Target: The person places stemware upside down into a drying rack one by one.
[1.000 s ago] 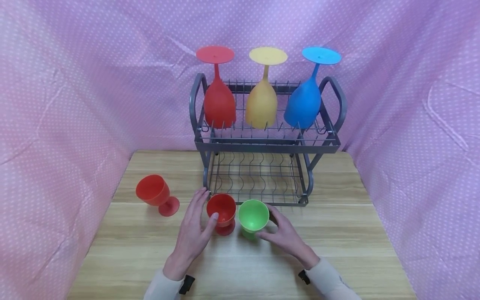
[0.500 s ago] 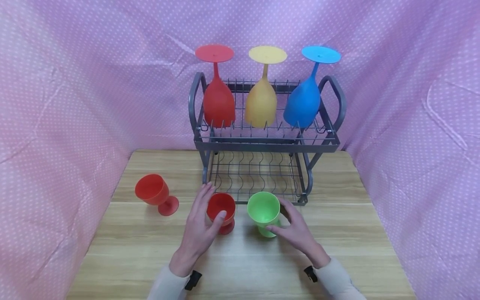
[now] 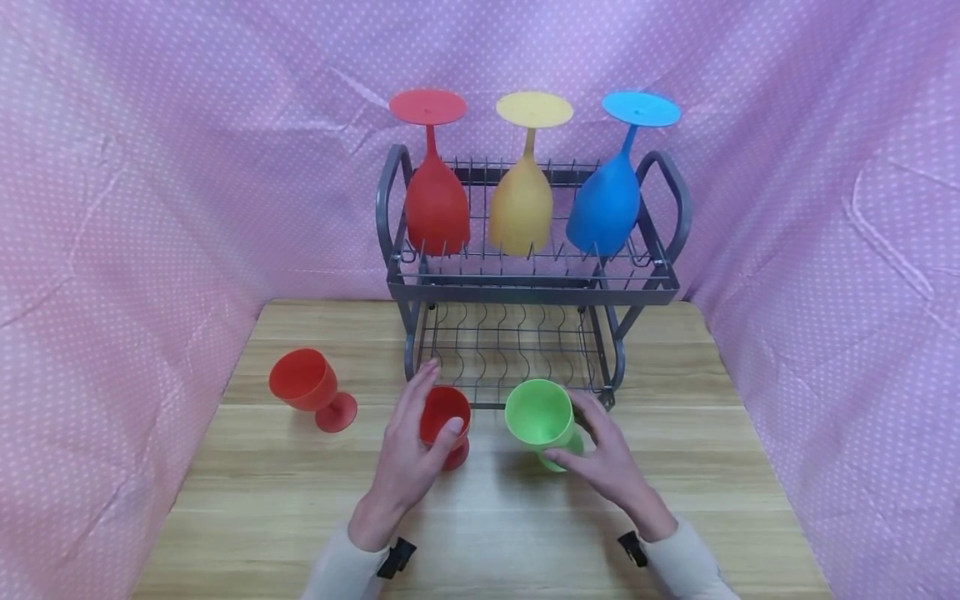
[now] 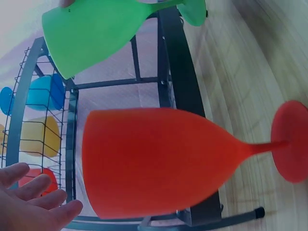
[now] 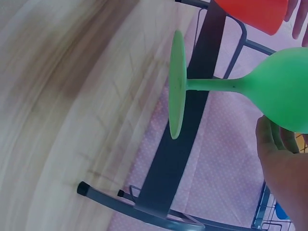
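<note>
My right hand (image 3: 613, 467) grips the bowl of a green plastic goblet (image 3: 538, 414). It tilts slightly left in the head view, and its round foot (image 5: 177, 84) is raised above the wooden table in the right wrist view. Beside a red goblet (image 3: 454, 410), my left hand (image 3: 405, 467) has its fingers extended along the bowl's left side, thumb in front of it. That goblet stands upright on the table; in the left wrist view the fingers (image 4: 41, 190) are apart from its bowl (image 4: 149, 163).
A second red goblet (image 3: 306, 382) stands at the table's left. Behind the hands is a two-tier dark dish rack (image 3: 532, 294), with a red (image 3: 437, 208), a yellow (image 3: 521, 208) and a blue goblet (image 3: 606, 208) upside down on top. Pink dotted cloth (image 3: 150, 208) encloses the table.
My right hand has taken hold of the green goblet, lifted it and moved it to the right, away from the red one. My left hand has shifted slightly right, closer around the red goblet.
</note>
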Demonstrator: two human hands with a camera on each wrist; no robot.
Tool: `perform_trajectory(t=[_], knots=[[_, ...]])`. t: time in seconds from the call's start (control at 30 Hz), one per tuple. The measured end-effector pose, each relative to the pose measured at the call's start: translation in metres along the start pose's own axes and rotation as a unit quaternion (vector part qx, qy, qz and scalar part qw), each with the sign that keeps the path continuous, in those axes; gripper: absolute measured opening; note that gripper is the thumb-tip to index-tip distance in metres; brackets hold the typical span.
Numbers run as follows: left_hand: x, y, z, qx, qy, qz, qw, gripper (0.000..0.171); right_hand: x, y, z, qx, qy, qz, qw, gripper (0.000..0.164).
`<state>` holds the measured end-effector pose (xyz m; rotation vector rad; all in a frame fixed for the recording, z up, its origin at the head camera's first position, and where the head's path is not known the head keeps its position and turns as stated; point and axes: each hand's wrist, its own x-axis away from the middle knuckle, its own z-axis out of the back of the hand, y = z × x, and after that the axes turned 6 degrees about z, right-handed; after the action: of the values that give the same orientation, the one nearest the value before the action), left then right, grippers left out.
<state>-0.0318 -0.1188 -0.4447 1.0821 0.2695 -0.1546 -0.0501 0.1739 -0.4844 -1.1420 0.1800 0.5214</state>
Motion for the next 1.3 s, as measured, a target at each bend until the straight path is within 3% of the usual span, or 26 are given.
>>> perform_trajectory(t=[0.43, 0.8, 1.03, 1.3], knots=[[-0.002, 0.014, -0.006, 0.081, -0.035, 0.054, 0.9946, 0.067, -0.006, -0.013, 0.010, 0.058, 0.002, 0.068, 0.996, 0.087], [-0.003, 0.021, -0.012, 0.174, -0.071, 0.087, 0.9783, 0.062, -0.015, -0.029, 0.016, 0.075, -0.011, 0.082, 0.994, 0.089], [-0.003, 0.023, -0.016, 0.185, -0.100, 0.116, 0.9706, 0.066, -0.021, -0.037, 0.017, 0.091, -0.017, 0.095, 0.991, 0.090], [-0.001, 0.026, -0.020, 0.187, -0.125, 0.124, 0.9665, 0.067, -0.027, -0.049, 0.017, 0.112, -0.036, 0.101, 0.988, 0.093]])
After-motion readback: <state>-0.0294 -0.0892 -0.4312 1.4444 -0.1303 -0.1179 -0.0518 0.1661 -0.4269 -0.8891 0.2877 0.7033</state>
